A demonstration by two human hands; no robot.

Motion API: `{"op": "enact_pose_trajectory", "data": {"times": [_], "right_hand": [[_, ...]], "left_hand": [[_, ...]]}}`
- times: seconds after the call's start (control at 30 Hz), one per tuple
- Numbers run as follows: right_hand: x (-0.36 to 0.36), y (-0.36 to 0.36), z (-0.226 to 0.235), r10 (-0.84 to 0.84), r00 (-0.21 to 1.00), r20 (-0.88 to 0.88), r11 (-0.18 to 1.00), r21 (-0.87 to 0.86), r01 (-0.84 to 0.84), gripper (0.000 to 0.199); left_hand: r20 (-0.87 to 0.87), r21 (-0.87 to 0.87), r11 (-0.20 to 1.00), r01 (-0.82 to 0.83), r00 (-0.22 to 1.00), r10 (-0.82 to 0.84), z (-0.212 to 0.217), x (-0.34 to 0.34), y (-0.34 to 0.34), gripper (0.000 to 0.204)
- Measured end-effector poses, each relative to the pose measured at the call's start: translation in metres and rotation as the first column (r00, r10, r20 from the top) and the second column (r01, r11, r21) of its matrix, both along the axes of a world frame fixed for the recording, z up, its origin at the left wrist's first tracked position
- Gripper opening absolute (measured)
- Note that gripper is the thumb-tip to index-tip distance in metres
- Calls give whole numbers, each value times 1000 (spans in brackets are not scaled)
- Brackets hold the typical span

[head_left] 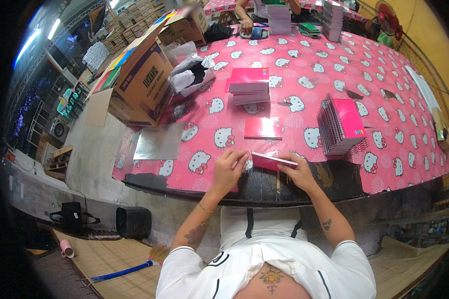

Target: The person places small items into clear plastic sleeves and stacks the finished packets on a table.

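Note:
Close to the table's near edge, my right hand [300,172] grips a pink notebook [268,162], thumb on top, its white page edge showing. My left hand [230,167] is closed in a pinch by the notebook's left end; what is between its fingertips is too small to tell. Just beyond lies a flat pink spiral notebook [263,128]. Farther back is a stack of pink notebooks [249,84]. A taller stack of spiral-bound pink notebooks [341,124] stands to the right of my hands.
A pink cat-patterned cover [294,104] lies over the table. At left are clear plastic sheets [157,144], a large cardboard box [137,89] and crumpled white wrapping [192,74]. Across the table, another person's hand [247,26] is near tall notebook stacks [279,20].

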State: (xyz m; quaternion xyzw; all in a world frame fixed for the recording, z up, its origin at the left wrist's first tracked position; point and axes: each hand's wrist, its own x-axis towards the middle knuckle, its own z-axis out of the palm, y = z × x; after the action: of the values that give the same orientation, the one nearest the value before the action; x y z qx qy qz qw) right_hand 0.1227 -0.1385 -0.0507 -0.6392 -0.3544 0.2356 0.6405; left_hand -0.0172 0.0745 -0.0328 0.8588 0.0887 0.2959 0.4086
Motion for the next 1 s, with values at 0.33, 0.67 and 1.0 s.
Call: {"op": "enact_pose_trajectory", "data": {"times": [0.33,0.67,1.0], "right_hand": [[1,-3,5,90,995,-40,993,-69,-93,27],[1,-4,-1,101,992,70,986,-143,-91,31],[-6,0,4,80,996,45,997,-27,-79,32]], "left_hand": [[-70,271,938,217,976,-206,37,6,11,20],[-222,176,929,326,932,-286,41,4,17,19],[-306,-625,770,129,867,-393,30,6,21,19]]}}
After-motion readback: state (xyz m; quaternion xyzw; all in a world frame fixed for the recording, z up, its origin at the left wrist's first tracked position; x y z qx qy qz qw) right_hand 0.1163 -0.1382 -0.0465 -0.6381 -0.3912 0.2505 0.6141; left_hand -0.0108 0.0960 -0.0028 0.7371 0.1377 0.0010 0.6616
